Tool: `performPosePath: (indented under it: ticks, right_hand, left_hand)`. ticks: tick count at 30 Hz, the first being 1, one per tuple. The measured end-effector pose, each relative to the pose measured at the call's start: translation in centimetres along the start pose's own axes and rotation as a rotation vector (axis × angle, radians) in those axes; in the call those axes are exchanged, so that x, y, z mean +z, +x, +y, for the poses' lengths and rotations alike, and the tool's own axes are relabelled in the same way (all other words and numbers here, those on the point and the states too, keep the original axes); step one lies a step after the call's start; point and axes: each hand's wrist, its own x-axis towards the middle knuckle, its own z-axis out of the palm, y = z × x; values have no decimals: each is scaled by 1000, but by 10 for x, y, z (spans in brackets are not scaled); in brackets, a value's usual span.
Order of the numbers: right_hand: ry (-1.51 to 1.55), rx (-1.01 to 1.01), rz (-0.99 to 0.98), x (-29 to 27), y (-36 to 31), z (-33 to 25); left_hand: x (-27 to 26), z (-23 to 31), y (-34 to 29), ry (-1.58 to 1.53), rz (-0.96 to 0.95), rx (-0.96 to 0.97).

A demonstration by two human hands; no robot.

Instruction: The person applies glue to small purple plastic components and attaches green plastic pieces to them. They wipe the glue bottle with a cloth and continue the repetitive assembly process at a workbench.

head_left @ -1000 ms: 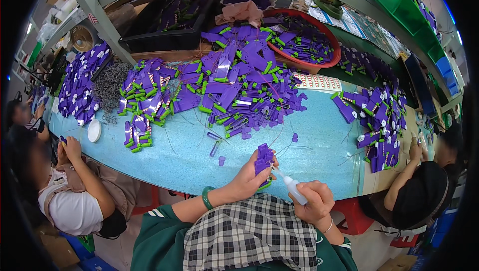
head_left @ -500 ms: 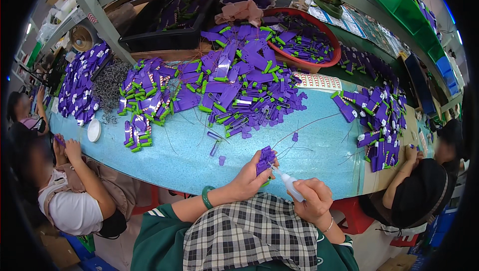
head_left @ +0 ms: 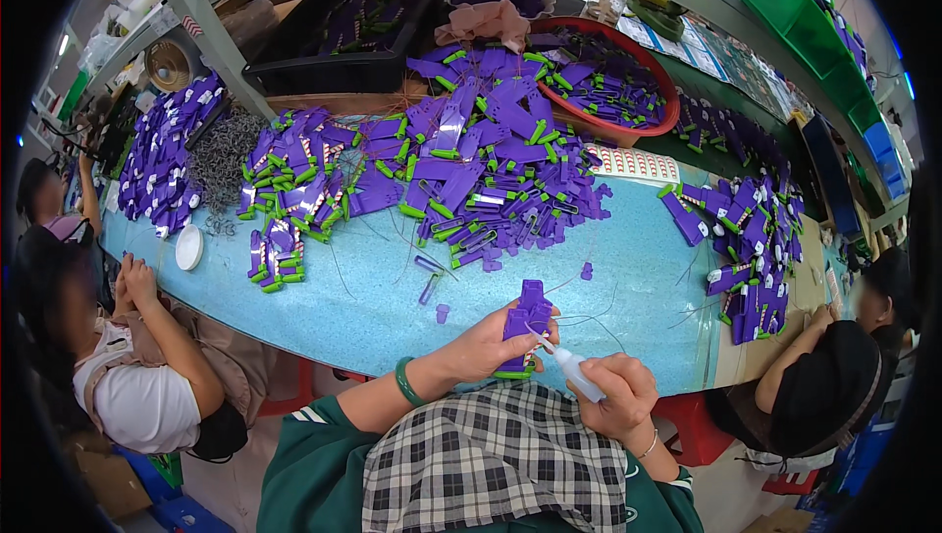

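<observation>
The left hand [head_left: 486,346] is clamped around one purple plastic piece [head_left: 524,327] with a green end, held upright just off the near edge of the light blue table [head_left: 628,278]. The right hand [head_left: 613,398], just right of that piece, has its fingers closed around one small white squeeze bottle [head_left: 573,374], nozzle touching the piece. Beyond the piece lies a big heap of purple parts [head_left: 481,170] (too many to count), with three small loose bits nearer. Behind the heap sits one red basin [head_left: 628,129]. Two other people, possibly three, sit at the table's ends.
</observation>
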Motion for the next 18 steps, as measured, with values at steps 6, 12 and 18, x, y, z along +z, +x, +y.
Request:
performPosePath:
  ticks: [6, 12, 18]
  right_hand:
    - [32, -2, -32, 2, -1, 2]
    - [31, -12, -37, 1, 0, 0]
    - [-20, -31, -65, -1, -2, -1]
  left_hand:
    - [-6, -5, -1, 58, -34, 10]
    - [0, -2, -3, 63, 11, 24]
    - [4, -9, -1, 255, 193, 94]
